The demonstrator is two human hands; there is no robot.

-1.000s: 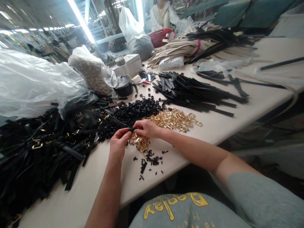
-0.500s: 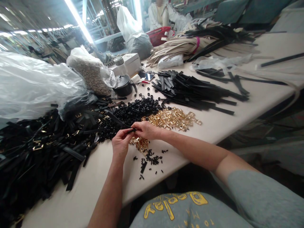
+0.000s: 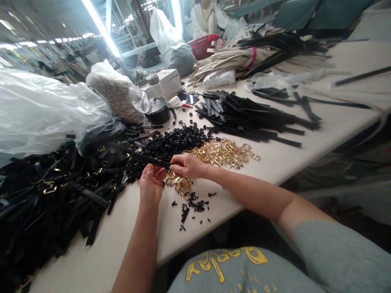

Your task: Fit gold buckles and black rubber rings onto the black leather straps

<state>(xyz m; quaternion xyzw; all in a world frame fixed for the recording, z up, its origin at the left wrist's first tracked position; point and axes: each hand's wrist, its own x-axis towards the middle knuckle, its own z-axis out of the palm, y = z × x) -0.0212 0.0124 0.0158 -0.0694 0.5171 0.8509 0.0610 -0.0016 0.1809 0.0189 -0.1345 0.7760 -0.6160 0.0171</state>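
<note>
My right hand (image 3: 187, 165) pinches the end of a narrow black strap (image 3: 146, 159) that runs off to the left over the black pile. Just below that strap, my left hand (image 3: 152, 183) is turned palm up with its fingers curled; nothing shows clearly in it. Both hands hover above a heap of gold metal buckles (image 3: 221, 153). A mound of small black rings (image 3: 174, 143) lies just behind the hands. Tiny black bits (image 3: 195, 205) are scattered on the table in front of them.
A big pile of black straps with gold fittings (image 3: 55, 191) fills the left of the cream table (image 3: 275, 162). Loose black strips (image 3: 250, 116) lie at the right, tan strips (image 3: 235, 59) behind. Plastic bags (image 3: 45, 110), a black cup (image 3: 159, 110), a phone (image 3: 188, 98) and a white box (image 3: 168, 79) stand at the back.
My left hand has let go of the strap end, dropped a little and turned palm up. The right hand still holds the strap, which now lies flatter and further left.
</note>
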